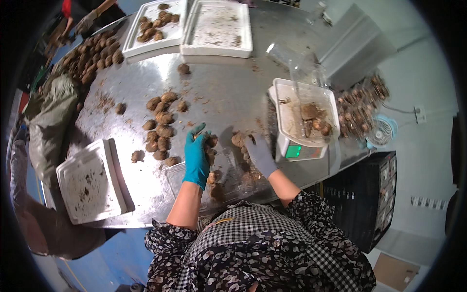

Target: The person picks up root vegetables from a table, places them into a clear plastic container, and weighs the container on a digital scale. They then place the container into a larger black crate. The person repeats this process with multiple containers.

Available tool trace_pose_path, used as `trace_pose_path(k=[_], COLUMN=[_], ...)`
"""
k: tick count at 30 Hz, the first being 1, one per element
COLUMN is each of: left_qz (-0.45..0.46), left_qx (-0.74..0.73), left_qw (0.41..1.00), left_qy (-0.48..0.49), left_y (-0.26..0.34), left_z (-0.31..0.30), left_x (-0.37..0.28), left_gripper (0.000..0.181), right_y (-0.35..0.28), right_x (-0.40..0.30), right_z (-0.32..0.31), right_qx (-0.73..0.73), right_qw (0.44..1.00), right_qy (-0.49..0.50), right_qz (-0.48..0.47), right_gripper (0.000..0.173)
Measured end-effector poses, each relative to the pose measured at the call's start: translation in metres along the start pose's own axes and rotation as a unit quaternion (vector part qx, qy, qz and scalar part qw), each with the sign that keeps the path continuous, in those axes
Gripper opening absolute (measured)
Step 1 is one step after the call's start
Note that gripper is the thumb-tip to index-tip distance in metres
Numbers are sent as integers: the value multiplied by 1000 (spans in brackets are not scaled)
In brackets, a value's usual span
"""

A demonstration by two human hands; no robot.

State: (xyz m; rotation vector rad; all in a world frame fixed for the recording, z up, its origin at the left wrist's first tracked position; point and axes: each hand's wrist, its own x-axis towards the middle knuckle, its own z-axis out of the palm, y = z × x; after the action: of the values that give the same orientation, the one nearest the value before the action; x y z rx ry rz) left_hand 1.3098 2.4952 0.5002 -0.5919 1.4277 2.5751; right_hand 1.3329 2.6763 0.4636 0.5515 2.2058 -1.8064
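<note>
My left hand, in a teal glove, is closed around brown taro corms that show at its fingers. My right hand, in a pale grey glove, grips a taro corm at its fingertips; its palm side is hidden. Below and between the hands lies a clear plastic bag or sheet, with a few corms at it. Left of my left hand, a cluster of loose taro corms sits on the metal table.
A digital scale at right carries a white tray with corms and clear plastic. Beyond it are bagged corms and a small blue fan. White trays, a corm heap and a sack occupy other parts. Co-workers' hands show at upper left.
</note>
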Motion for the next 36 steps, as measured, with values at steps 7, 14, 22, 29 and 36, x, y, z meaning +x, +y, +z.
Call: trace_pose_path(k=[7, 14, 22, 29, 36], left_qz=[287, 482, 199, -39, -132], left_qx=[214, 447, 314, -101, -160], left_qw=[880, 669, 927, 974, 958], left_qy=[-311, -347, -59, -200, -200], left_y=[-32, -87, -50, -70, -62], left_z=[190, 234, 75, 24, -12], left_x=[-32, 14, -12, -46, -45], left_gripper=[30, 36, 24, 55, 49], right_y=[101, 80, 82, 24, -7], right_x=[22, -5, 4, -28, -34], right_z=[-1, -28, -34, -1, -17], right_qx=[-140, 314, 531, 169, -5], right_qw=[957, 944, 842, 947, 926], right_qy=[97, -96, -93, -61, -68], right_qz=[-234, -21, -24, -265, -371], right_gripper=[45, 52, 35, 34, 30])
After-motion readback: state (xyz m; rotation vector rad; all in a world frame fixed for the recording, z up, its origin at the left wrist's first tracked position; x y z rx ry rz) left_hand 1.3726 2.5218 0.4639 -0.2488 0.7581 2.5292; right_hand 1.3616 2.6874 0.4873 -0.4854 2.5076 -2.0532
